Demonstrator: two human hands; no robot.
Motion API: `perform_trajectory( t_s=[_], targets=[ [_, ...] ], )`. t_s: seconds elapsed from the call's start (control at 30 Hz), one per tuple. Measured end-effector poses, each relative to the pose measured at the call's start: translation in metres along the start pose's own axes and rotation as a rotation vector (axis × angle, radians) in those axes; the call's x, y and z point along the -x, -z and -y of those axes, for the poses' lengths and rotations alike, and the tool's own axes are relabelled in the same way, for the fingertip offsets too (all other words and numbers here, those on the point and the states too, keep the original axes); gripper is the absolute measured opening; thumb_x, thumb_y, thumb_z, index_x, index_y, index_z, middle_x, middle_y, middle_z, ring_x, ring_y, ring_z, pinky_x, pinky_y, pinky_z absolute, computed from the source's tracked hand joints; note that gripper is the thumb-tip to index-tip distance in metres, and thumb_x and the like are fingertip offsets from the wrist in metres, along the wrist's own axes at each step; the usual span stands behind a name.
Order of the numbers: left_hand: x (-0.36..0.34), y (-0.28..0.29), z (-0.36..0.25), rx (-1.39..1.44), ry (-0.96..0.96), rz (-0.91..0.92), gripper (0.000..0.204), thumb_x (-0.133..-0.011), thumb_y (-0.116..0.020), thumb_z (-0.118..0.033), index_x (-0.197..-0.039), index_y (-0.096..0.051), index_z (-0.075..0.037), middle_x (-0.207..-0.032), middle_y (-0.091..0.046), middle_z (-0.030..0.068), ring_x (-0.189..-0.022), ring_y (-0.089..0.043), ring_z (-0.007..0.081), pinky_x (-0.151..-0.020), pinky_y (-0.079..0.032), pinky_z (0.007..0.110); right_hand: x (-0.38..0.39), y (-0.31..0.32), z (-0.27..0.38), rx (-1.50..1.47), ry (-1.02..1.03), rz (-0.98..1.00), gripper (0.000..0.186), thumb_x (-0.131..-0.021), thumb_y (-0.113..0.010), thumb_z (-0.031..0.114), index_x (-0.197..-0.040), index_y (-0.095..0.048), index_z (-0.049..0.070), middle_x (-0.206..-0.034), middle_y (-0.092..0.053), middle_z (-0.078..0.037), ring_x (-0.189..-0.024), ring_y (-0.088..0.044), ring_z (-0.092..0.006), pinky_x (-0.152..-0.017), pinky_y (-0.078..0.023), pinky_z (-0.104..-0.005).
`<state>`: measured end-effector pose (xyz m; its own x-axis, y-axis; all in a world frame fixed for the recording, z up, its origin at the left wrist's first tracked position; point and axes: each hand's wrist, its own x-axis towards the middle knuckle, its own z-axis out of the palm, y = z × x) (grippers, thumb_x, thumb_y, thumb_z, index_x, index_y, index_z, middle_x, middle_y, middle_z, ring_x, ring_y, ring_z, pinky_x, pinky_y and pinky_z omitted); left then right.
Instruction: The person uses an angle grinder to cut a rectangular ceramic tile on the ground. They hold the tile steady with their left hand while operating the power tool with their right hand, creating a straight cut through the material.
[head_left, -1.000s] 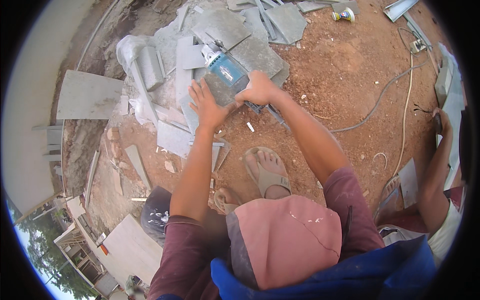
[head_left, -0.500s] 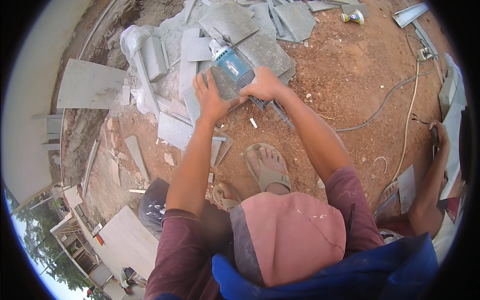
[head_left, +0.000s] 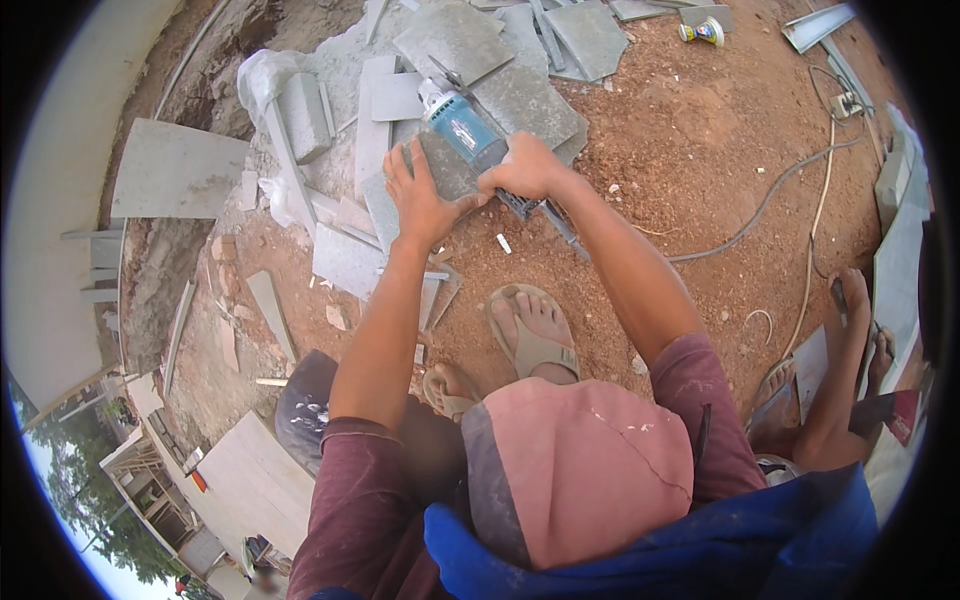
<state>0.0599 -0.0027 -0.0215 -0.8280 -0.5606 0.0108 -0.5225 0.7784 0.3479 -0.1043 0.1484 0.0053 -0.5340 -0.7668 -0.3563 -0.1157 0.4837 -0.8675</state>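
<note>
My right hand (head_left: 528, 168) is wrapped round the rear of a teal angle grinder (head_left: 463, 128). The grinder lies slantwise over the stone slabs, its silver head and disc pointing up and to the left. My left hand (head_left: 420, 205) rests with fingers spread on a grey slab (head_left: 450, 178) left of the grinder. Its thumb reaches toward my right hand, and it holds nothing. A small pale tile (head_left: 398, 97) lies beside the grinder's head. The disc's lower part is hidden, and I cannot tell whether it spins.
Broken grey slabs (head_left: 455, 42) are piled ahead. A grey cord (head_left: 745, 238) crosses the reddish soil toward a socket box (head_left: 846, 105). A paper cup (head_left: 702, 33) lies far right. At the right edge, a co-worker's hand (head_left: 852, 292) is near a leaning panel (head_left: 905, 250).
My hands and the grinder stay nearly in place; the view has shifted slightly. At the right, the co-worker's arm has moved lower and to the left, and a second hand now shows.
</note>
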Motion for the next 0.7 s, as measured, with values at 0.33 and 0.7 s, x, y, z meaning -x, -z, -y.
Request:
perform_trajectory(
  t_s=[0.33,0.7],
  targets=[
    [0.002,-0.004,0.002,-0.021,-0.033,-0.031,0.142,-0.059,-0.100,-0.059,-0.164,-0.024,-0.001,-0.167,-0.020,0.0326,-0.157,-0.015,0.0511,-0.127,-0.019,0.060,-0.005,0.002,0.005,-0.028,-0.018,0.020,0.040,-0.058,-0.086,0.027,-0.074,-0.070,-0.006,-0.075,-0.070,-0.016,-0.068,-0.066,-0.0249,-0.064,-0.053,-0.0371],
    [0.002,-0.006,0.003,0.040,-0.035,-0.056,0.144,-0.055,-0.101,-0.057,-0.162,-0.024,0.000,-0.164,-0.022,0.0323,-0.156,-0.017,0.0506,-0.126,-0.015,0.064,-0.004,0.003,0.011,-0.068,-0.053,0.058,0.040,-0.058,-0.086,0.024,-0.079,-0.071,-0.006,-0.079,-0.071,-0.016,-0.069,-0.067,-0.0240,-0.063,-0.052,-0.0364]
  ],
)
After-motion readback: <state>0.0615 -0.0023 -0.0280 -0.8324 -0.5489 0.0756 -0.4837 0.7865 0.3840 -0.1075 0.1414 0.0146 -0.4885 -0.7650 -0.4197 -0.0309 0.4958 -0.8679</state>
